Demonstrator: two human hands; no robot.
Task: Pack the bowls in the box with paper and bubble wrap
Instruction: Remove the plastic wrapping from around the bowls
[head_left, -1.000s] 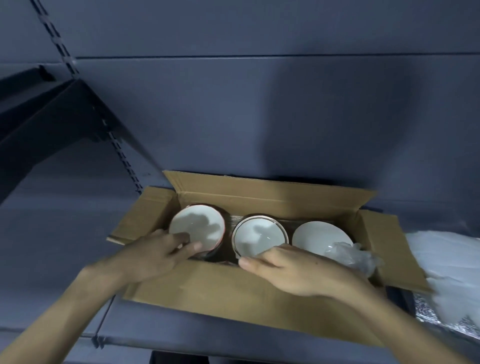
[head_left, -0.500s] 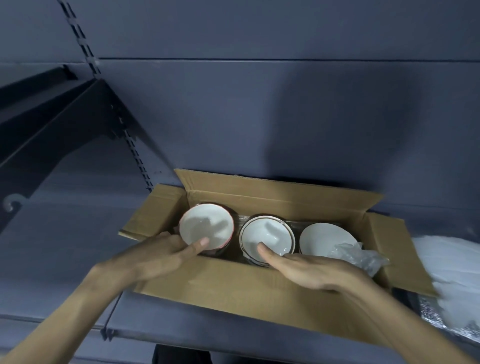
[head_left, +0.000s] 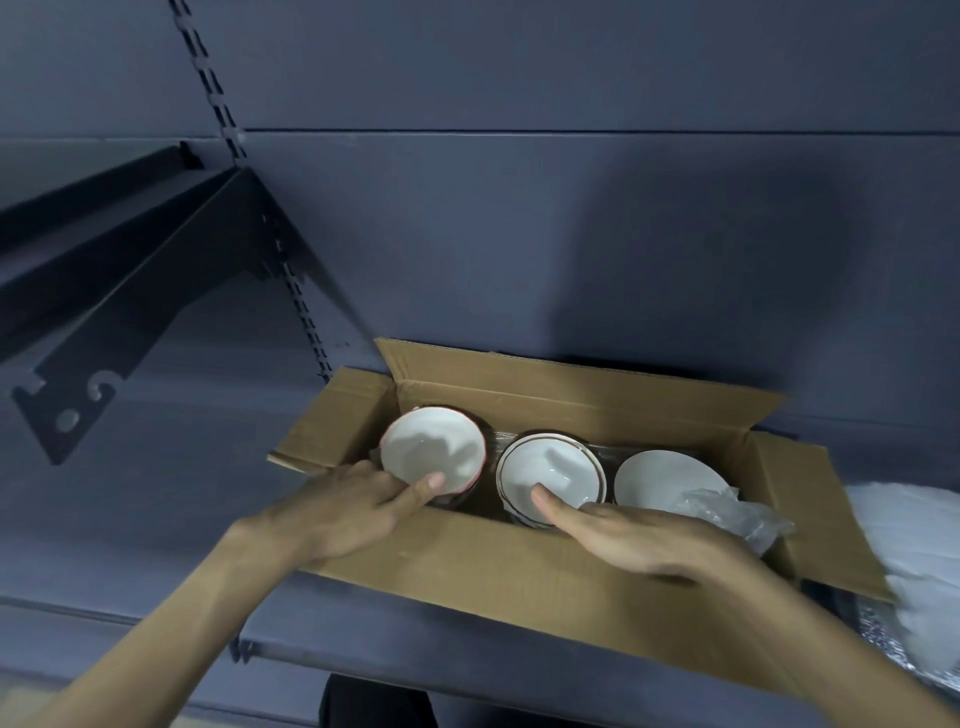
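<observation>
Two thumbs are where we start: our left hand (head_left: 343, 506) has its thumb hooked over the near rim of the left bowl (head_left: 432, 450), with the fingers (head_left: 363, 480) reaching down its outer wall, so we judge that bowl to be pinched at the rim; our right hand (head_left: 639, 538) lays its thumb inside the middle bowl (head_left: 550, 470), while its other fingers lie out of sight behind the near wall of the box, so we cannot tell whether they close round that bowl or only steady it. Just beside the middle bowl sits the right bowl (head_left: 667, 478), untouched, with a crumple of clear plastic wrap (head_left: 727, 514) lying over its near right edge. All three bowls stand upright in a row inside the cardboard box (head_left: 519, 566), whose flaps are open. Something glossy shows between and beneath the bowls, perhaps a lining of wrap, though the view is too dim to be sure. So we judge placing the bowls as largely done; none shows paper or padding inside or over it, so cushioning and closing remain. To the right of the box, on the shelf (head_left: 156, 530), lies a white heap of packing material (head_left: 919, 561), seemingly not yet used.
</observation>
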